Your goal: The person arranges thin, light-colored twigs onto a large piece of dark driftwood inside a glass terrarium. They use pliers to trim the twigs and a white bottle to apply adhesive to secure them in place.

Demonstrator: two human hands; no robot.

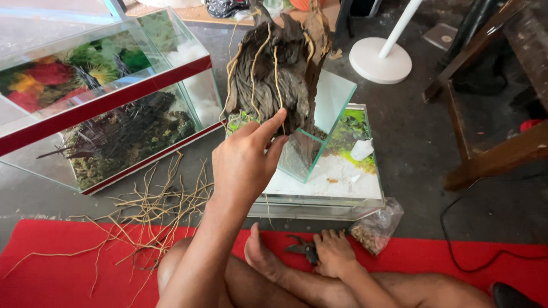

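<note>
At the upper left of the frame a large glass tank (114, 97) with a red band lies tilted on the grey floor (434, 171), a colourful plant backdrop and a dark ship ornament (114, 131) showing through its glass. Below it, loose pale roots (154, 208) are scattered across the floor and onto the red mat (51, 274) along the bottom edge. In the middle, the left hand (245, 162) is raised, its fingers and thumb closed on the lower edge of a dark piece of driftwood (279, 68) trailing pale roots; the wood stands upright in the upper centre, over a small glass tank (319, 114). That tank rests tilted in a shallow glass tank (342, 177) with white sand. At lower centre the right hand (334, 254) lies on the mat, curled over black pruning shears (302, 249). Just right of it lies a clear bag of gravel (377, 228)
</note>
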